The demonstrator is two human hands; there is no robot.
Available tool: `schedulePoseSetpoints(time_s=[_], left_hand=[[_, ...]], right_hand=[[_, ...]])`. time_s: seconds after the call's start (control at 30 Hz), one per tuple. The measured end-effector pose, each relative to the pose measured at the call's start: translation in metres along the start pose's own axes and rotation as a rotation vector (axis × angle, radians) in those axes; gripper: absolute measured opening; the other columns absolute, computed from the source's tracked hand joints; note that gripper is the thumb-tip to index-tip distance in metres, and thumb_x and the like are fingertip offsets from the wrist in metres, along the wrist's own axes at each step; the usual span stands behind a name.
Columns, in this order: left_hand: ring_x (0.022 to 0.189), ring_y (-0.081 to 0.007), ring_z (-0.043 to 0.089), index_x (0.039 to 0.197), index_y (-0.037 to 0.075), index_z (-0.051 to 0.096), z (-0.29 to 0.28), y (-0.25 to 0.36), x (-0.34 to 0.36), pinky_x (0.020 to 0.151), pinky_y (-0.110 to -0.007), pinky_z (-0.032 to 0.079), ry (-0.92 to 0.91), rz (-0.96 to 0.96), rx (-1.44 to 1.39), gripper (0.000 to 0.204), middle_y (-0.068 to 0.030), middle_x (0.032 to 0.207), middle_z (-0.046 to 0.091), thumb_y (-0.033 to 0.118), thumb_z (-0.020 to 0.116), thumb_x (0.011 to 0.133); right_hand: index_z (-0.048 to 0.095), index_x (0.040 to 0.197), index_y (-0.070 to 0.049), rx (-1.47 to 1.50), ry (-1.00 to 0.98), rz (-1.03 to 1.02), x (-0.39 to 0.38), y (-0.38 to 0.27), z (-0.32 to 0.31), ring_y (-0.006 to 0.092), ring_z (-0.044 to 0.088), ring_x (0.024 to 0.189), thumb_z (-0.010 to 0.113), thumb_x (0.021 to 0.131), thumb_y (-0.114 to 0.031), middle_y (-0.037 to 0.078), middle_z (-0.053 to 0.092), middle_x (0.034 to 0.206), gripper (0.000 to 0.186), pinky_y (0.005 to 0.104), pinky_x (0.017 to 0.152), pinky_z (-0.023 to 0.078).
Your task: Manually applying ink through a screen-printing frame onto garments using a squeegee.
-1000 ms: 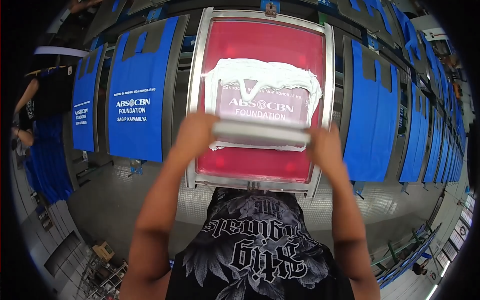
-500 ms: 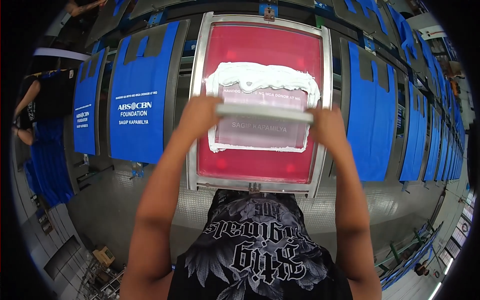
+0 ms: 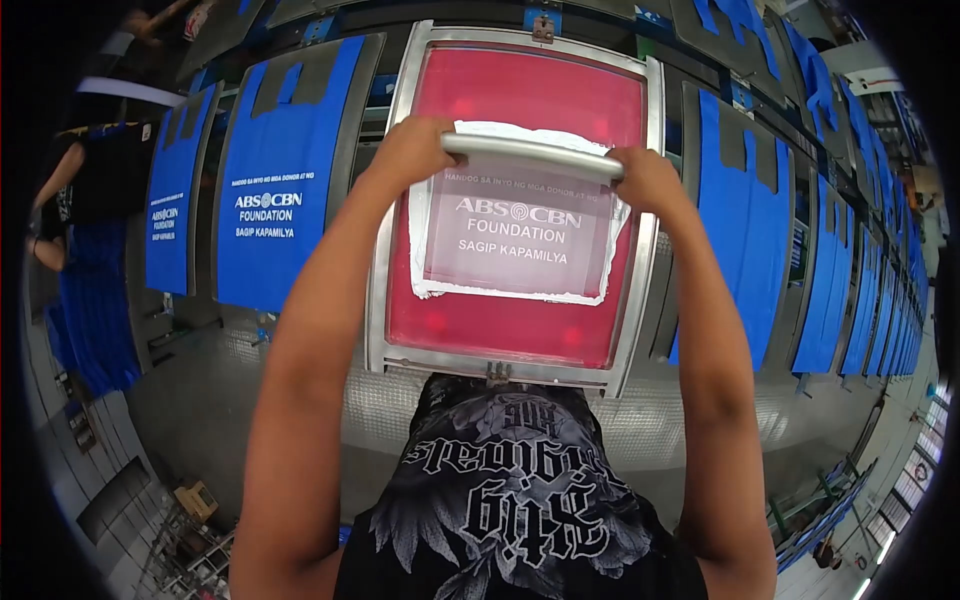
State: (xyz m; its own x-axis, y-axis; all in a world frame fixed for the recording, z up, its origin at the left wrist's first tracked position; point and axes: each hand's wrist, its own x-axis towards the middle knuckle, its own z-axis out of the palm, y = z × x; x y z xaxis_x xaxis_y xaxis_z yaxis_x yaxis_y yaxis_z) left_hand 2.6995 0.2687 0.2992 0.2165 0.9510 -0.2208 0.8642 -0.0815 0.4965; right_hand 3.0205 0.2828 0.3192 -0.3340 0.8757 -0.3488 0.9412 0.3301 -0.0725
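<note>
In front of me lies a printing screen with a metal frame [image 3: 440, 361] and red mesh [image 3: 500, 327]. My left hand [image 3: 416, 152] is closed around the left end of a pale squeegee [image 3: 530, 157], and my right hand [image 3: 646, 180] around its right end. The squeegee rests across the upper part of the pale stencil window [image 3: 520, 275]. White ink [image 3: 500, 130] shows beyond the squeegee and as a thin border round the window. White lettering shows through the window, on the near side of the squeegee. The squeegee's blade edge is hidden under its bar.
Blue bag-shaped pieces with white print [image 3: 268, 205] lie on boards to the left. To the right, a row of plain blue pieces [image 3: 745, 230] curves away on more boards. A person's arm [image 3: 60, 180] shows at the far left. Metal clamps [image 3: 543, 29] hold the frame's ends.
Both hands have pushed the squeegee away from me, from mid-window to its far part. The thick far band of white ink is now mostly covered, and the lettering shows clearly.
</note>
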Motion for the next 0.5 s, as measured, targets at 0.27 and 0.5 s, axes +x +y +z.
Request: schedulePoseSetpoints(time_s=[0.27,0.5], left_hand=[[0.093,-0.0323,0.061,0.108,0.001,0.061,0.031,0.019,-0.157,0.083,-0.044,0.047,-0.034,-0.271,-0.284,0.045,-0.0188,0.102,0.063,0.04,0.064,0.086],[0.071,-0.014,0.057,0.094,0.001,0.068,0.22,0.034,-0.303,0.068,-0.03,0.047,-0.555,-0.321,-0.971,0.046,-0.0075,0.077,0.065,0.046,0.058,0.091]], right_hand=[[0.066,0.113,-0.014,0.067,0.043,-0.036,0.023,0.018,-0.032,0.0344,0.063,0.098,0.063,0.066,-0.011,0.016,0.067,0.102,0.047,0.0436,0.087,0.05],[0.063,0.117,-0.011,0.057,-0.095,-0.074,0.042,-0.004,-0.029,0.0332,0.061,0.104,0.061,0.068,-0.013,0.016,0.066,0.109,0.049,0.0427,0.09,0.049]])
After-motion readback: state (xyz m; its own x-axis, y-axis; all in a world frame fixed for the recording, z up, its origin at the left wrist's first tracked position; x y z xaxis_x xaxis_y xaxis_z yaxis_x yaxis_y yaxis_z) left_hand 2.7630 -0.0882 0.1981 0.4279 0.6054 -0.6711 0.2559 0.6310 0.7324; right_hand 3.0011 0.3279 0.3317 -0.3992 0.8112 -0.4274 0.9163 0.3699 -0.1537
